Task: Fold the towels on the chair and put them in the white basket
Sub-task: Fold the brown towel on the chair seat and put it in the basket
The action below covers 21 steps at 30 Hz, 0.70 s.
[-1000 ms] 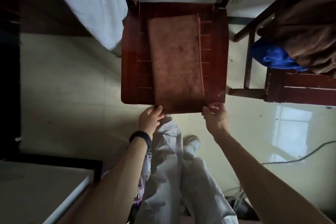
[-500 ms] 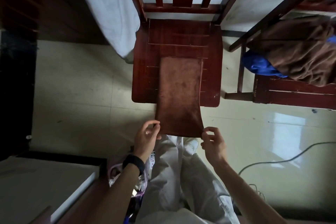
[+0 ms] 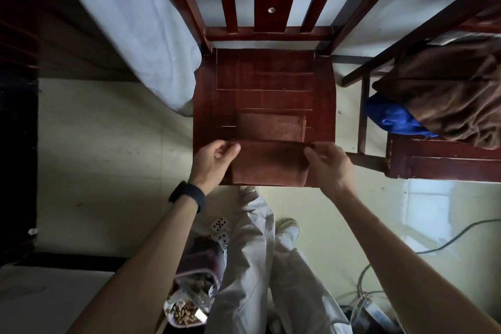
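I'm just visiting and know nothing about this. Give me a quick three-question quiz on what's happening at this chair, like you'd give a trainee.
1. True or false: the left hand and right hand both grip the brown towel.
2. Fill in: the brown towel lies on the chair, on its ____.
3. On the neighbouring chair, what colour is the cloth showing at the edge of the brown heap? A red, B blue, C green.
Key: 1 true; 2 seat; 3 B.

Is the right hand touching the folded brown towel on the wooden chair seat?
Touching. The head view shows the right hand pinching the right edge of the folded brown towel, with no gap visible.
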Available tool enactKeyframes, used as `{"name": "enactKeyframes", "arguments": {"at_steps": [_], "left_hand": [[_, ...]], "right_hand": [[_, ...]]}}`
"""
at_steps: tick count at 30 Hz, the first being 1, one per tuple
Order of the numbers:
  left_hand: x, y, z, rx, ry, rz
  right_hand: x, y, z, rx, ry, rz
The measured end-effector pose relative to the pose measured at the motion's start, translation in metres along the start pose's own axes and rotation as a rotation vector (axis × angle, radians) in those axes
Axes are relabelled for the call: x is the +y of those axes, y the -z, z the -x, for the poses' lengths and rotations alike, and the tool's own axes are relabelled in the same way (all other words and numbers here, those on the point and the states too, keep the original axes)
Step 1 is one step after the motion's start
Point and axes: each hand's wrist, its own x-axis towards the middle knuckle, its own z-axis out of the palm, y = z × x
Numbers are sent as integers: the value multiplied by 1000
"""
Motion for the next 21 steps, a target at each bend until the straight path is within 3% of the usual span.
{"name": "enactKeyframes", "arguments": {"at_steps": [9, 21], "left_hand": [[2, -28, -86, 44, 10, -133], [-1, -48, -95, 178, 61, -180]], "right_hand": [[-3, -40, -88, 73, -108, -17], [-7, -53, -102, 97, -169, 27]]}}
